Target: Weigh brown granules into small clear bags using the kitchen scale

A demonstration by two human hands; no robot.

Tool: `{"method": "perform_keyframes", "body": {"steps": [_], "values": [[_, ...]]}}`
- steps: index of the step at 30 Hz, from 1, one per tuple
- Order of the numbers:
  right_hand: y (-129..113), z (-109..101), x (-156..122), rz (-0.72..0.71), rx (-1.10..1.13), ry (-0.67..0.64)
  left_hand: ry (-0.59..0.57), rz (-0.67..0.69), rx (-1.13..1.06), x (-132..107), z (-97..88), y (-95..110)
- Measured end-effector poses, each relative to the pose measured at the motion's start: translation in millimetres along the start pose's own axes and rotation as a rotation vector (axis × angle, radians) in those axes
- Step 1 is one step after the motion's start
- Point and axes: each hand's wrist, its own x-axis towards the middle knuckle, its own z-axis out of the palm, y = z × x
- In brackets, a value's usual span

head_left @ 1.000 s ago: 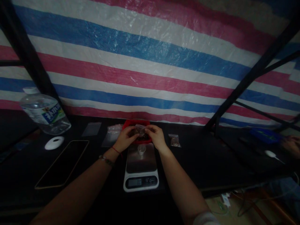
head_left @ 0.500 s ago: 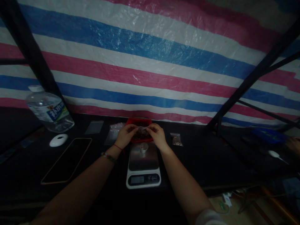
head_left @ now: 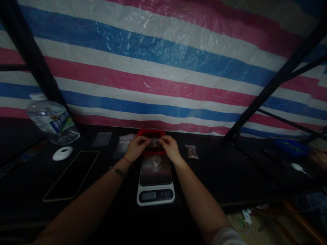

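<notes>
My left hand (head_left: pixel 136 148) and my right hand (head_left: pixel 170 148) are closed on a small clear plastic bag (head_left: pixel 154 143) with dark bits in it, held between them over a red tray (head_left: pixel 150 133). Just in front of the hands stands a white kitchen scale (head_left: pixel 155 178) with a small clear cup (head_left: pixel 156 160) on its steel plate. A filled small bag (head_left: pixel 191 152) lies to the right of my right hand. Empty clear bags (head_left: pixel 122 144) lie to the left of my left hand.
On the dark table at the left lie a phone (head_left: pixel 73 174), a white round lid (head_left: pixel 62 153) and a large water bottle (head_left: pixel 51 119). A striped tarp (head_left: pixel 163 68) hangs behind. At far right are a blue tray (head_left: pixel 291 147), a white spoon (head_left: pixel 298 167) and another person's hand.
My hands have stayed on the small bag over the red tray, shifting only slightly. The view has moved a little.
</notes>
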Motion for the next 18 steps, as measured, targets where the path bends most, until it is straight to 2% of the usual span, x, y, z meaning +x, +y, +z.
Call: {"method": "perform_keyframes", "body": {"steps": [6, 11, 18], "values": [[-2.4, -1.2, -0.1, -0.048, -0.035, -0.019, -0.051, 0.023, 0.030, -3.0, 2.6, 4.3], [-4.0, -0.2, -0.4, -0.087, -0.036, -0.035, -0.043, 0.026, 0.103, -2.8, 1.2, 4.0], [-5.7, 2.1, -1.6, -0.128, -0.053, -0.072, -0.074, 0.067, 0.091, -3.6, 3.3, 5.5]]}}
